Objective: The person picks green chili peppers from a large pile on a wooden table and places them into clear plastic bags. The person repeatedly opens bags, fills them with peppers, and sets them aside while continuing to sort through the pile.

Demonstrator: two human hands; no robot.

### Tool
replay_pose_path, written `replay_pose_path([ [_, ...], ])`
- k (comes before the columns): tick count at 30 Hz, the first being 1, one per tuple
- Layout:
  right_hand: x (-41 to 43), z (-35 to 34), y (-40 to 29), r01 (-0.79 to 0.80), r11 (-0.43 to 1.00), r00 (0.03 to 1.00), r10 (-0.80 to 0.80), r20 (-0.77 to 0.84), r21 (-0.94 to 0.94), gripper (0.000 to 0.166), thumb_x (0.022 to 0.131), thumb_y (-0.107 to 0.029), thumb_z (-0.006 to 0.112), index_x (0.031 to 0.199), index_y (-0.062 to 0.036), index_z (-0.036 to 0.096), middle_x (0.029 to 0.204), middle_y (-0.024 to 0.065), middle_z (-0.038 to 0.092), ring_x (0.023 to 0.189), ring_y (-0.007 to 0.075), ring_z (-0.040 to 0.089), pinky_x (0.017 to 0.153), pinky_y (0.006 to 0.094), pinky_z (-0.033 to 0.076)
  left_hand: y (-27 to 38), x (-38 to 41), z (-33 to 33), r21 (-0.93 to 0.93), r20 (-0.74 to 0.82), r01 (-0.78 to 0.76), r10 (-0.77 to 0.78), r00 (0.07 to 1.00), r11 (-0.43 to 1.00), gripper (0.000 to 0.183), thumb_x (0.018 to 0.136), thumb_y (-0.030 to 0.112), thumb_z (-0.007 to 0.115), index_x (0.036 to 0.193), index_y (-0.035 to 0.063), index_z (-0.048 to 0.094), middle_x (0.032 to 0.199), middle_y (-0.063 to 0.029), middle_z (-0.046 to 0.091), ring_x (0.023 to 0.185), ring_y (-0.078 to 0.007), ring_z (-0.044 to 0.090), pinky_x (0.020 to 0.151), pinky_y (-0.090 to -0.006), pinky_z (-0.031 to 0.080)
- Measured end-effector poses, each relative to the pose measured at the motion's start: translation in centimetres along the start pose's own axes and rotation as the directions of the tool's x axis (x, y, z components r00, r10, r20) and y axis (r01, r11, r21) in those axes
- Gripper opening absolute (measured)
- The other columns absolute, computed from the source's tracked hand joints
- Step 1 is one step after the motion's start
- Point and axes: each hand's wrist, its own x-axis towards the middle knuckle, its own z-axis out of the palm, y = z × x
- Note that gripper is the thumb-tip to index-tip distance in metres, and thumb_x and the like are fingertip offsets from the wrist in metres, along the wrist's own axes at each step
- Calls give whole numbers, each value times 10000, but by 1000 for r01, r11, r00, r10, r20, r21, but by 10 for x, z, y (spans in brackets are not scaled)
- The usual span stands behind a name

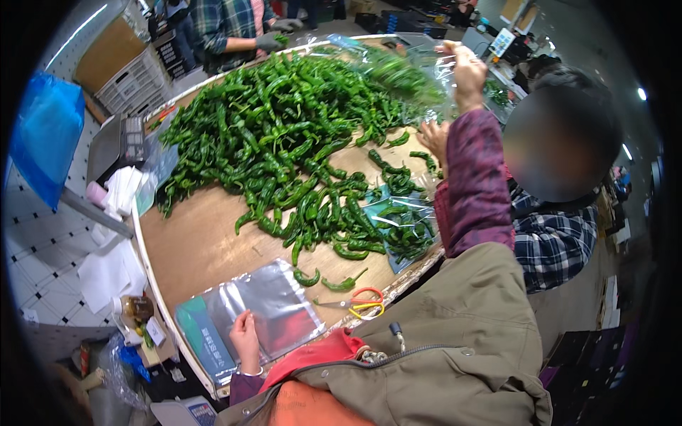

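Note:
My left hand [246, 336] rests with bunched fingertips on a stack of clear plastic bags [256, 306] at the near edge; whether it pinches the film is unclear. My right hand [464, 69] is raised at the far right, its fingers on the rim of a clear plastic bag [445, 80]. Blurred green peppers [407, 80] show in or behind this bag. A large heap of green peppers [277, 106] covers the table's far part, with loose ones nearer. A filled bag of peppers [407, 231] lies at the right edge. Scissors [365, 303] with red and yellow handles lie near me.
A co-worker [554, 223] in plaid stands close at right; a bare hand [436, 139], apparently theirs, is below mine. Another person's gloved hand [270, 41] is across the table [181, 234]. At left are a blue bag [50, 133], a scale-like device [117, 144], papers and a jar [136, 307].

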Motion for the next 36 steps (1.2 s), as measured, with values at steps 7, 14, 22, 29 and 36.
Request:
replay_pose_path([
  [7,4,-35,154,-106,868,989,43,-139,-485,343,854,-213,607,1096,22,668,939,101,707,819,120,623,745,266,483,20,-19,15,657,325,-458,324,889,599,508,796,285,713,1245,85,585,1366,-129,494,1336,-354,361,1099,-499,244],
  [14,-216,101,107,-173,742,521,627,579,-648,456,865,-386,627,1141,-24,644,1094,155,675,1007,275,641,894,320,488,-4,-24,15,822,308,-390,251,918,415,651,813,445,655,1379,182,470,1521,-77,312,1424,-321,210,1104,-607,116],
  [22,-333,120,149,-100,417,567,770,293,-903,824,790,-622,587,1437,-159,367,1494,216,278,1398,379,241,1051,646,242,-12,-23,1,869,149,-256,268,952,424,499,878,278,565,1363,187,490,1508,-61,351,1409,-301,258,1099,-562,155],
  [29,-409,147,94,117,669,493,602,627,-734,743,799,-495,643,1416,-178,376,1492,191,280,1396,381,249,1043,696,213,-25,-17,-21,851,133,-278,329,935,445,406,881,178,542,1286,171,565,1476,-53,404,1382,-285,311,1093,-494,200],
  [36,-358,131,105,-332,858,420,506,753,-391,258,827,-283,632,955,-75,714,889,129,709,816,286,682,768,357,528,-25,-15,-38,725,84,-277,318,944,631,296,871,107,572,1152,149,658,1415,-51,481,1359,-265,363,1116,-482,188],
])
